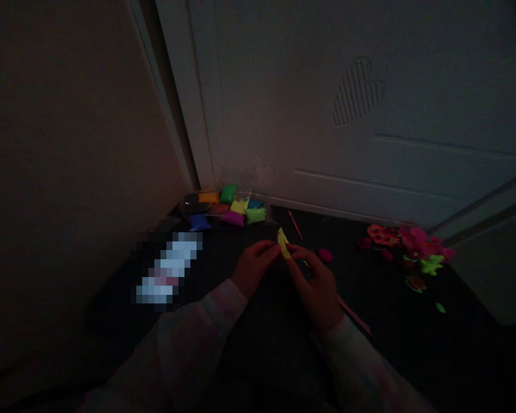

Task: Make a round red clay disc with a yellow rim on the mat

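In the dim head view, a thin, flattened piece of yellow modelling clay is held up between my hands. My left hand pinches its left edge with fingers closed together. My right hand grips its lower right side between thumb and fingers. Just beyond the right fingers, a magenta lump of clay rests on the dark tabletop. A small yellow scrap shows by the right hand. A flat pink tool lies partly hidden behind the right wrist.
Several coloured clay packets lie at the back left. A thin pink stick is behind my hands. Pink and red clay flowers and green leaf shapes are at the right. A blurred bright rectangle lies left. A white panel stands behind.
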`<state>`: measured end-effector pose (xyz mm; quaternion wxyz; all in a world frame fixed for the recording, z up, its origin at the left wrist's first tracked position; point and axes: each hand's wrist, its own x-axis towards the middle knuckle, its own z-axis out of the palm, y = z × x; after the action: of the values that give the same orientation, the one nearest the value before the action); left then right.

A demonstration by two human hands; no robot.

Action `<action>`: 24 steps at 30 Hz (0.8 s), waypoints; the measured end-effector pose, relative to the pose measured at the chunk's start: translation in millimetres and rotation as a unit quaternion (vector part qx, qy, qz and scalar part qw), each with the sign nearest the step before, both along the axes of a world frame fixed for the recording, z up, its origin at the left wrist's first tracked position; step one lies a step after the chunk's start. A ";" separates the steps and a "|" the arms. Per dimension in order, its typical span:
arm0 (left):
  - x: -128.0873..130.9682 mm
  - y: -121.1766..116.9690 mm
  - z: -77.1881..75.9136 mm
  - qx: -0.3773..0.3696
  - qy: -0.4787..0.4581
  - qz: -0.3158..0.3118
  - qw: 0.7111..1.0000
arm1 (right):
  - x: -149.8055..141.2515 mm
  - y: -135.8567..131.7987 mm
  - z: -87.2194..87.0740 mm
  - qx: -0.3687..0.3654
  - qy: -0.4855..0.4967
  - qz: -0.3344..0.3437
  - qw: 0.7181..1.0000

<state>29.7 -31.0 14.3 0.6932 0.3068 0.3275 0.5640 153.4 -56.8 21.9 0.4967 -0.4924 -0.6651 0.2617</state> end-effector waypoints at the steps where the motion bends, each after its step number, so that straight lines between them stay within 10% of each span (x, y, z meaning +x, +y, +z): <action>1: -0.2 -0.4 1.2 -0.003 -0.012 -0.002 1.000 | 0.2 0.2 0.0 0.000 -0.001 -0.001 1.000; 24: 0.0 1.6 -6.6 0.029 0.021 -0.033 0.999 | 1.6 0.6 -3.1 -0.005 0.017 -0.004 1.000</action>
<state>29.7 -29.4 7.7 0.6952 0.3493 0.3154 0.5433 155.0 -56.2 18.8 0.5062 -0.4935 -0.6531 0.2713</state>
